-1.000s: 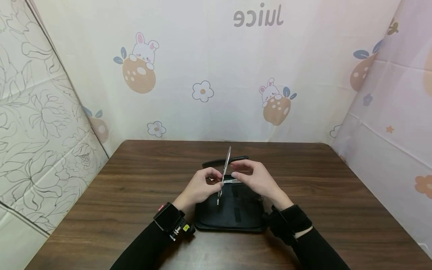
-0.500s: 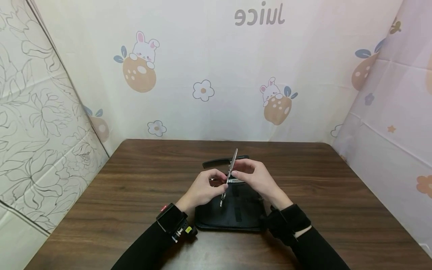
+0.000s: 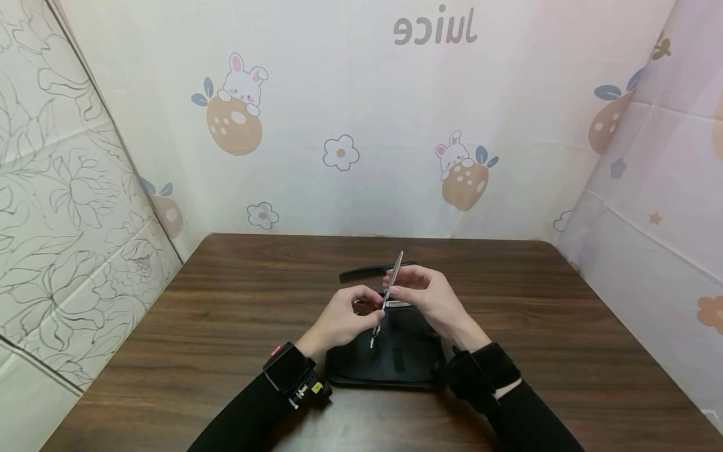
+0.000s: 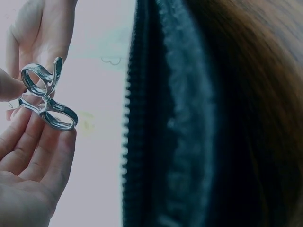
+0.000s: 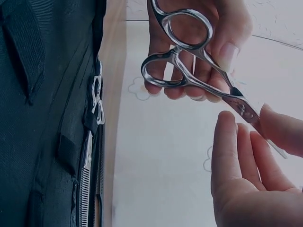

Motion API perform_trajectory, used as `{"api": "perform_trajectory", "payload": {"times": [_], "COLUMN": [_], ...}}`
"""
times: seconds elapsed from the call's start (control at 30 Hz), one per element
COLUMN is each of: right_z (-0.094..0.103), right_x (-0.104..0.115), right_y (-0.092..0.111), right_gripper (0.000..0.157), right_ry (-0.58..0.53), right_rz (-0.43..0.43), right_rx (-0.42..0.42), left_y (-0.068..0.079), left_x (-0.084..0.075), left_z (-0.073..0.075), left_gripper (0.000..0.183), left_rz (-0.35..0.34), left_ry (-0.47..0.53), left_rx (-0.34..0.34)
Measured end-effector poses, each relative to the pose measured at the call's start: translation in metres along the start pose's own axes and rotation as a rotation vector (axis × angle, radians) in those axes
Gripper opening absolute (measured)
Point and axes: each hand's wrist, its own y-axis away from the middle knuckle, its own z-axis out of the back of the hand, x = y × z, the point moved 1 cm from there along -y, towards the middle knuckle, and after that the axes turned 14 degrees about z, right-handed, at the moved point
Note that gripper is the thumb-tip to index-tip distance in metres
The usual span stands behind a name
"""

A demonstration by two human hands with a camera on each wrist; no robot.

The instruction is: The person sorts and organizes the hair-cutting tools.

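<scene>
A pair of silver hairdressing scissors (image 3: 397, 266) is held up over a black case (image 3: 367, 364), its blade pointing up and away. My left hand (image 3: 341, 317) grips it along the shanks between thumb and fingers. In the right wrist view, both finger rings of the scissors (image 5: 244, 109) hang free below that hand. My right hand (image 3: 437, 304) pinches the blade, the thumb lying along one side and the fingers behind. Toothed thinning scissors (image 5: 85, 189) are tucked in the case's loops, partly hidden by my hands in the head view.
Behind the case, a black comb (image 3: 361, 273) lies on the brown wooden table (image 3: 254, 276). A patterned curtain (image 3: 384, 188) hangs at the table's far edge. In the left wrist view, the case's zipper edge (image 4: 128, 132) fills the middle.
My left hand has moved slightly right with the scissors, bringing the blade to my right hand. My right thumb and fingers have closed on the blade.
</scene>
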Motion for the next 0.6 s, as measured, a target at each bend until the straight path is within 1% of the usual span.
{"api": "perform_trajectory", "payload": {"times": [0.2,0.33,0.5,0.6], "right_z": [-0.0032,-0.0047,-0.0054,-0.0059], "right_x": [-0.001,-0.0005,0.0021,0.0025], "right_y": [0.0011,0.0014,0.0017,0.0016], "right_gripper": [0.044,0.044,0.04,0.042], "right_ry": [-0.019,-0.034,-0.038,-0.05], "right_rz": [0.008,0.015,0.024,0.028], "right_rx": [-0.035,-0.055,-0.053,-0.045], "left_y": [0.0008,0.0001,-0.0003,-0.0004], "left_x": [-0.001,-0.0008,-0.0002,-0.0007], "left_z": [-0.0005,-0.0018,-0.0032,-0.0036], "left_gripper": [0.017,0.015,0.014,0.015], "left_rz": [-0.006,-0.018,-0.028,-0.035], "left_ry": [-0.001,0.015,0.02,0.024], "left_rx": [-0.009,-0.018,-0.026,-0.031]}}
